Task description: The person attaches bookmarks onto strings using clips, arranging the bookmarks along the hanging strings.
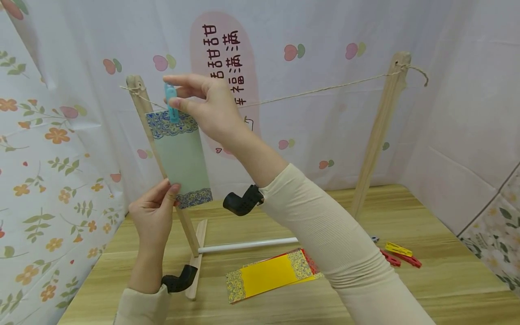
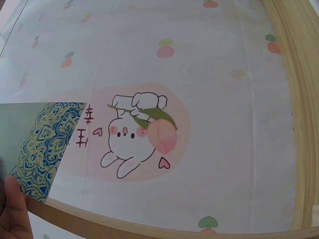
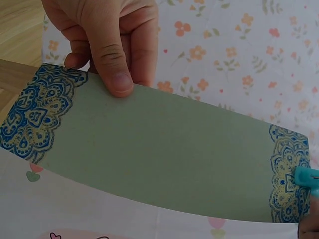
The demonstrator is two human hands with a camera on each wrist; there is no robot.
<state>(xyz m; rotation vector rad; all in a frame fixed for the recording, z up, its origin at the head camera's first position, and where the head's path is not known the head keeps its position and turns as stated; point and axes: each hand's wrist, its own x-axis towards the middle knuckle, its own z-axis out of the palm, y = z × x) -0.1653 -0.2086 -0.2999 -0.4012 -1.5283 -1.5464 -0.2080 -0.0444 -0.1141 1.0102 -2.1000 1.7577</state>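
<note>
A pale green card (image 1: 183,158) with blue-and-gold patterned ends hangs upright against the twine (image 1: 321,89), near the left post. My left hand (image 1: 152,216) pinches its lower left edge between thumb and fingers; the right wrist view shows that thumb (image 3: 119,82) lying flat on the card. At the card's top edge my right hand (image 1: 215,106) pinches a light blue clothespin (image 1: 172,108) by its upper end. The clothespin's tip overlaps the patterned band, and whether its jaws are fully closed cannot be told. The left wrist view catches only one patterned end (image 2: 47,144).
Two wooden posts (image 1: 379,131) carry the twine, with a white rod (image 1: 248,245) low between them. On the wood-look table (image 1: 134,271) lie a yellow card (image 1: 270,276) over a red one, and yellow (image 1: 399,249) and red clothespins (image 1: 410,260) at the right.
</note>
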